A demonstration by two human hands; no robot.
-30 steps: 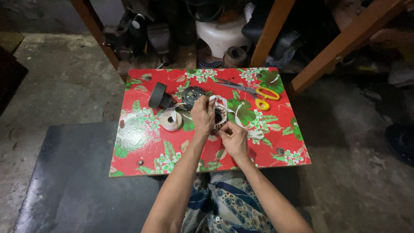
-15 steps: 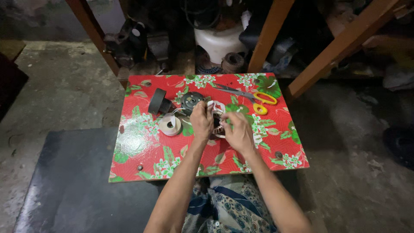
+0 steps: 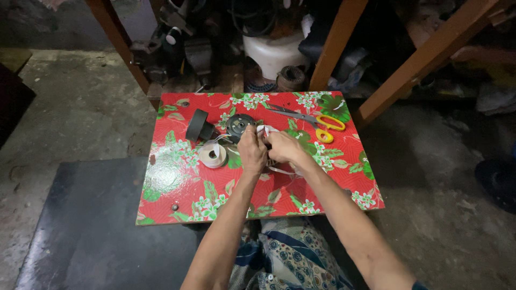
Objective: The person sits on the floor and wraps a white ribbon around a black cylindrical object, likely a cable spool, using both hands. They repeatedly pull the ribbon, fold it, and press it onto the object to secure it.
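One head-worn camera looks steeply down from close above onto the red floral table [image 3: 177, 188] and concrete floor [image 3: 80, 113].

On the table [image 3: 177, 188], tape roll [image 3: 213, 155] lies left of both hands, scissors [image 3: 317, 121] behind right.

Red floral table [image 3: 177, 182] w/ scissors [image 3: 317, 121], tape roll [image 3: 213, 155], black roll [image 3: 198, 127].

Two bare forearms, no sleeves, no watch or rings visible. Left hand [image 3: 251, 153] and right hand [image 3: 284, 147] ungloved. Below, lap covered in blue patterned cloth [image 3: 293, 258] with pale floral and dotted motifs, loosely draped.
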